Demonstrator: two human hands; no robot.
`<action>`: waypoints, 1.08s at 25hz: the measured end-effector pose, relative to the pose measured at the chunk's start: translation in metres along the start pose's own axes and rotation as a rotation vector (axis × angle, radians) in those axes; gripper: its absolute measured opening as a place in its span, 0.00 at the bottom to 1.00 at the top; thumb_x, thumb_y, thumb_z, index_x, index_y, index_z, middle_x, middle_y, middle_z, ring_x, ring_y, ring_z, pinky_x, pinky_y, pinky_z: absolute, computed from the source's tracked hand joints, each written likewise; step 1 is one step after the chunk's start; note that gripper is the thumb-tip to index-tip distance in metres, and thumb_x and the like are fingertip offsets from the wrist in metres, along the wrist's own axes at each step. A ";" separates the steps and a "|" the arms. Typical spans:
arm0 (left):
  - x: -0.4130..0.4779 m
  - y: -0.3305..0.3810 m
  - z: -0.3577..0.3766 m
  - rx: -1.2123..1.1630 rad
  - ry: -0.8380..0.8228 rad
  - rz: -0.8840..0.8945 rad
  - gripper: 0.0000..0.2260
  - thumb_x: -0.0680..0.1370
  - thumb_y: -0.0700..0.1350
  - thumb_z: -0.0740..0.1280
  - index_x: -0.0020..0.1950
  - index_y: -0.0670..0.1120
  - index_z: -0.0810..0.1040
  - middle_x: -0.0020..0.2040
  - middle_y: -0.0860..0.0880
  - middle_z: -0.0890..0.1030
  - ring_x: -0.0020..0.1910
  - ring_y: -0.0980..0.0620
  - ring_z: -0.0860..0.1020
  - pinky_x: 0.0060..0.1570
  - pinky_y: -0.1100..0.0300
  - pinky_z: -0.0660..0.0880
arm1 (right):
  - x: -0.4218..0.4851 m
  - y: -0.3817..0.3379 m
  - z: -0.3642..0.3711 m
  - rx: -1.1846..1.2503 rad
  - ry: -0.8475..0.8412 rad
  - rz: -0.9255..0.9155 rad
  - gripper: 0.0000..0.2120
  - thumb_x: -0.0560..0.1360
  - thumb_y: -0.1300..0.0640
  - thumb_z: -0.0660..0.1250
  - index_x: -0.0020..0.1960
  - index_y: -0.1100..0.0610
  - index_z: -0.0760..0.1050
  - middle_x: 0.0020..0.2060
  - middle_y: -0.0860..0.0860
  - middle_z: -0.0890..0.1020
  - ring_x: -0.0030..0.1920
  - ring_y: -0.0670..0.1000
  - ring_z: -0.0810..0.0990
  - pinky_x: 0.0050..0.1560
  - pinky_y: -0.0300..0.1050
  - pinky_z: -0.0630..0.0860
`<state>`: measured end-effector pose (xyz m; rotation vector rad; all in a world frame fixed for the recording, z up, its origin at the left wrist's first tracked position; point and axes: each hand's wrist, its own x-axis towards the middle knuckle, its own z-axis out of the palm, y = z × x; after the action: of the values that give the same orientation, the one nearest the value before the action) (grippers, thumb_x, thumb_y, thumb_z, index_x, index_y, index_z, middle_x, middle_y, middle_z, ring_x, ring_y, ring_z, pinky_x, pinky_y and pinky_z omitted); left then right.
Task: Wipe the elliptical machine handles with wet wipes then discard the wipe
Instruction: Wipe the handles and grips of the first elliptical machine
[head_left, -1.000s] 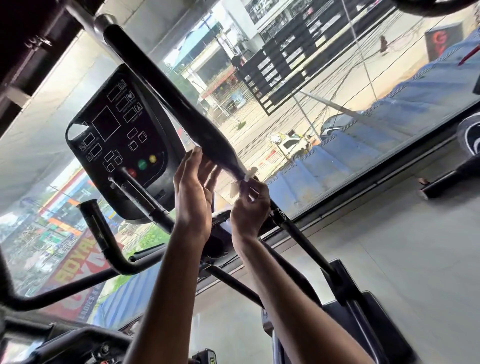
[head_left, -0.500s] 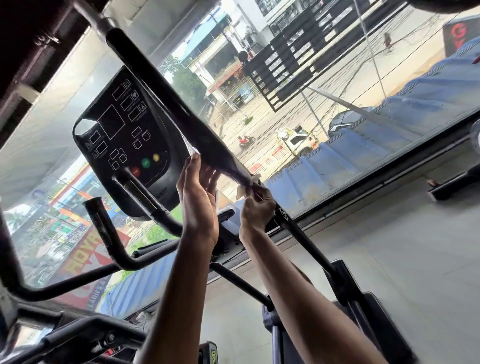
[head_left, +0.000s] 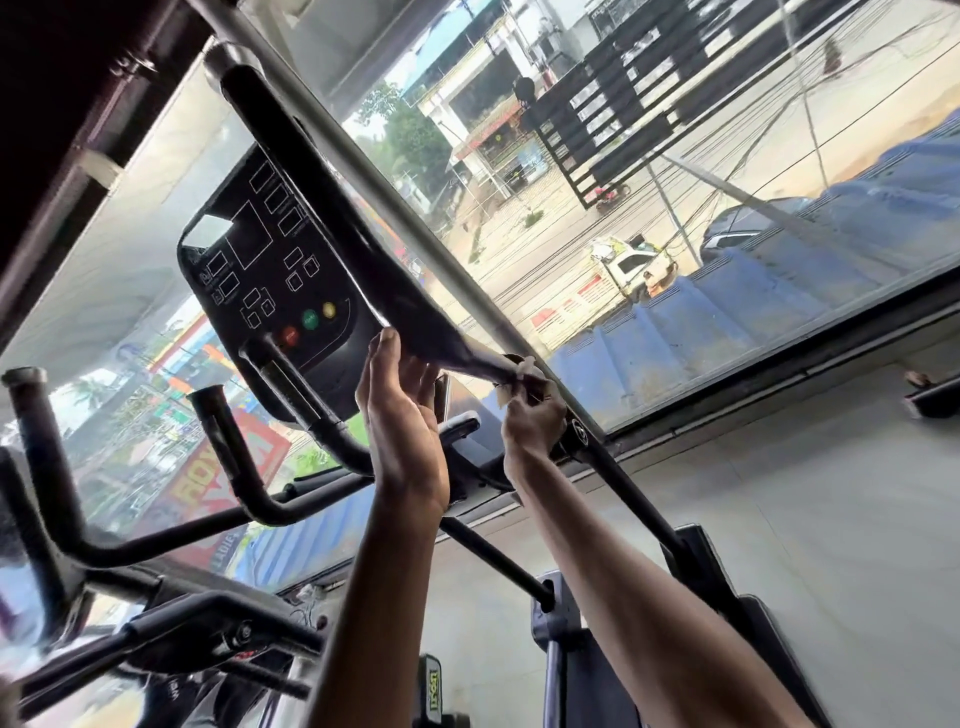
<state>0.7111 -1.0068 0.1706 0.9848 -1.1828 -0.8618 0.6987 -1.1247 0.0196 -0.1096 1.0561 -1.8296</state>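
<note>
The long black handle (head_left: 332, 208) of the elliptical machine runs diagonally from upper left down to the right. My right hand (head_left: 532, 410) grips the handle low on its black sleeve, with a small white wet wipe (head_left: 506, 392) pinched between fingers and bar. My left hand (head_left: 400, 410) is raised just left of it, fingers straight, fingertips touching the underside of the handle.
The black console (head_left: 270, 275) with red, green and yellow buttons sits behind the handle. Short fixed grips (head_left: 228, 441) and another moving handle (head_left: 36, 441) stand at left. A large window (head_left: 675, 234) faces the street; grey floor (head_left: 779, 519) lies at right.
The view has shifted, showing more of the machine at left. Both hands remain on the same stretch of the handle, the right still holding the wipe against it.
</note>
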 end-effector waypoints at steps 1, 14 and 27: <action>-0.002 0.001 0.002 0.005 -0.007 0.004 0.17 0.84 0.51 0.61 0.69 0.46 0.77 0.72 0.45 0.78 0.67 0.50 0.78 0.62 0.58 0.75 | 0.007 -0.002 -0.001 -0.043 0.000 0.037 0.09 0.79 0.54 0.72 0.57 0.56 0.80 0.50 0.49 0.85 0.43 0.38 0.80 0.44 0.33 0.79; -0.019 0.001 0.036 0.375 0.192 0.213 0.04 0.81 0.47 0.68 0.48 0.54 0.82 0.45 0.61 0.86 0.51 0.62 0.82 0.56 0.66 0.74 | 0.019 -0.024 -0.026 -0.355 -0.261 -0.383 0.09 0.78 0.62 0.71 0.55 0.53 0.85 0.52 0.49 0.86 0.53 0.46 0.83 0.58 0.33 0.77; -0.023 -0.005 0.051 0.537 0.472 0.302 0.08 0.78 0.50 0.70 0.47 0.46 0.81 0.37 0.61 0.83 0.38 0.68 0.78 0.40 0.75 0.71 | 0.017 -0.069 -0.036 -0.542 -0.355 -0.560 0.08 0.79 0.64 0.71 0.56 0.60 0.85 0.49 0.53 0.85 0.49 0.49 0.83 0.52 0.33 0.74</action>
<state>0.6567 -0.9955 0.1631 1.3084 -1.1247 -0.0467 0.6237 -1.1062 0.0391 -1.1069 1.3159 -1.8442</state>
